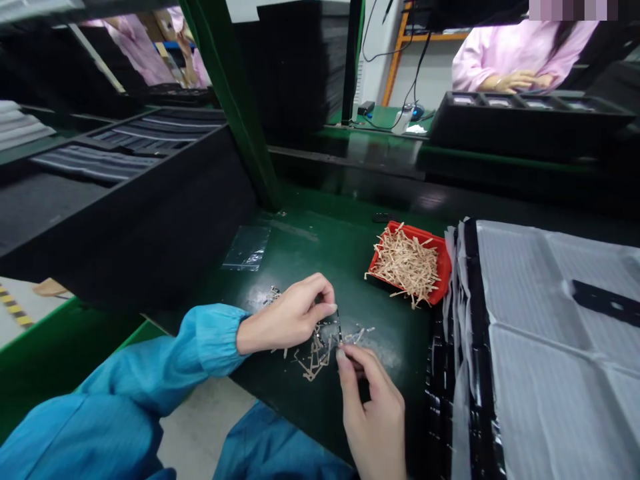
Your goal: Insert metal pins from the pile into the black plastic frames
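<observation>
Between my two hands runs a thin dark strip, held close above the green table. My left hand pinches its upper end between thumb and fingertips. The lower end sits in the pinch of my right hand. Under and around the hands lies a loose pile of small tan and dark strips, partly covered by my left hand. Farther back to the right, a red bin is heaped with tan strips, some hanging over its front edge.
A clear plastic bag lies on the green table. Stacked trays with whitish sheets border the right side, a dark flat piece on top. A large black box and green post stand left. Co-workers in pink are beyond.
</observation>
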`<state>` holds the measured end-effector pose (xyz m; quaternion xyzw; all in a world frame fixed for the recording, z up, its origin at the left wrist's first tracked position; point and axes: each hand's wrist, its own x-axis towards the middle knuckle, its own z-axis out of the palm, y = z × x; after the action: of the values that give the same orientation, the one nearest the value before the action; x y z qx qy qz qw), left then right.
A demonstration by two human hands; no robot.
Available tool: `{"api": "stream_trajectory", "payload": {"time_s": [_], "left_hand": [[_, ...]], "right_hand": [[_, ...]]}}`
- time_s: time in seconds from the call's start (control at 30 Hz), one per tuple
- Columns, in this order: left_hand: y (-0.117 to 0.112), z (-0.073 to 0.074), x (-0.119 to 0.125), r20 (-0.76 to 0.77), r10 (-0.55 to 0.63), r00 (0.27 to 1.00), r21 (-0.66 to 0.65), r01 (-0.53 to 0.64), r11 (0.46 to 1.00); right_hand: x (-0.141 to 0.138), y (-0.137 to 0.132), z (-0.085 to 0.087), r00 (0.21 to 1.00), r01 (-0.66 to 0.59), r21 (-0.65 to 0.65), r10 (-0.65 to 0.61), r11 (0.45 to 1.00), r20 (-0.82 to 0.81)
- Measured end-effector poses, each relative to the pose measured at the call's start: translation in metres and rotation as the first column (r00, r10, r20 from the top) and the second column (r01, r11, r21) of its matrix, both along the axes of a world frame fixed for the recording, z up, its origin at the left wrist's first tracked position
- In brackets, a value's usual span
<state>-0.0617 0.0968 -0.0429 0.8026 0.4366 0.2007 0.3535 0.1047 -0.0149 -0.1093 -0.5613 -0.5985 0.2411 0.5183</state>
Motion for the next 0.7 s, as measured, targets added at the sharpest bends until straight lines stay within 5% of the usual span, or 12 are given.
{"api": "stream_trajectory", "payload": {"time_s": [0.33,0.57,0.63,0.7], "left_hand": [[-0.012,-0.006,0.0,0.012,0.006,1.0,0.179,-0.008,0.984],[-0.049,-0.015,0.0,0.165,0.049,0.985,0.55,-0.134,0.824],[-0.06,-0.014,0.008,0.292,0.065,0.954,0.414,-0.188,0.89],[-0.066,-0.014,0.016,0.458,0.153,0.876,0.094,-0.219,0.971]], "right_hand": [[-0.001,-0.001,0.006,0.999,-0.011,0.005,0.011,1.0,-0.05],[0.002,-0.005,0.002,0.997,-0.022,0.033,0.024,0.999,-0.073],[-0.002,-0.007,0.003,0.993,-0.015,0.056,0.021,0.998,-0.112],[-0.01,-0.009,0.005,0.986,0.023,0.068,-0.012,0.997,-0.166]]}}
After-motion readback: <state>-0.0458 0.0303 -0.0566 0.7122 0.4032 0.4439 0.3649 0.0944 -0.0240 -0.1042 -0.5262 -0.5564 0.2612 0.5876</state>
